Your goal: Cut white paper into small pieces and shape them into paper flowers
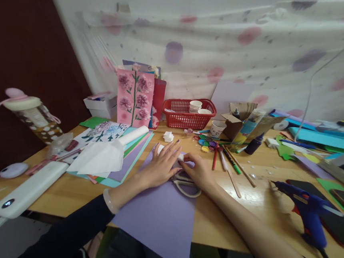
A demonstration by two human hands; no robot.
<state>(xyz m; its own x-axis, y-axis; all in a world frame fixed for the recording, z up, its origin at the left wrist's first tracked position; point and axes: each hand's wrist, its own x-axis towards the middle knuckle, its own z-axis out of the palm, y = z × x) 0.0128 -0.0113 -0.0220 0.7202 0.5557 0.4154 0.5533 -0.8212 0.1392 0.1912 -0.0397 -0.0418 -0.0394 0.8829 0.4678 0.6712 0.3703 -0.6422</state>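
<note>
A sheet of purple paper (158, 218) lies on the table and hangs over its front edge. My left hand (157, 166) rests on its far part, palm down with fingers stretched out, partly covering a white item (160, 149). My right hand (198, 169) is closed, thumb and finger pinching a small white piece (180, 157) beside the left fingertips. Under and between the hands lie scissors (189, 192) with grey handles, their blades hidden. Just beyond the hands sits a small stack of white paper squares (168, 136).
Pens, brushes and a wooden stick (234, 183) lie right of my hands. A blue glue gun (305, 205) stands at the right front. A red basket (177, 120) with paper cups is at the back. Left are coloured sheets (129, 161), a white power bank (29, 189) and a bottle (35, 121).
</note>
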